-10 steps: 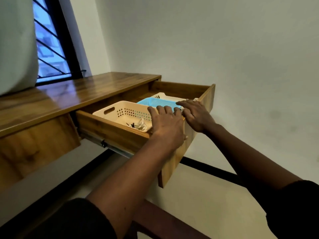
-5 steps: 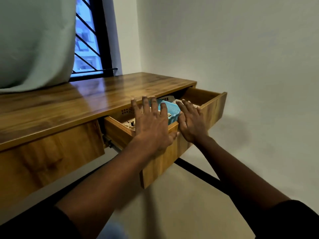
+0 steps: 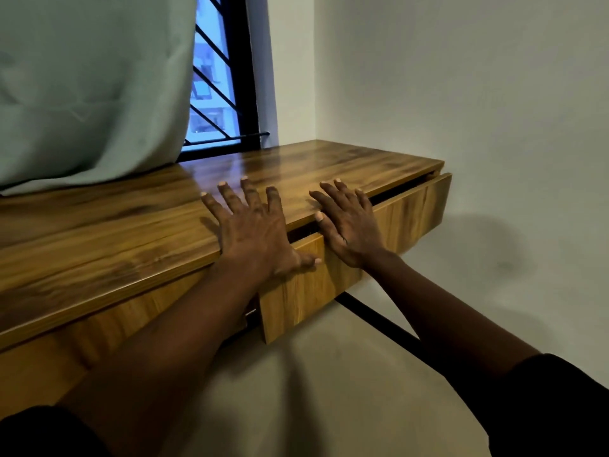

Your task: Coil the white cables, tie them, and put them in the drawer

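The one drawer [image 3: 329, 291] stands a narrow gap out from the wooden worktop [image 3: 115, 232]. Both hands lie flat against its top edge with fingers spread and gripping nothing: the left hand [image 3: 253, 232] at its left corner, the right hand [image 3: 349, 225] just beside it. The cables are out of sight. A pale curtain [image 3: 85, 87] drapes onto the worktop beside a barred window [image 3: 217, 77], in a corner of white wall [image 3: 494, 94].
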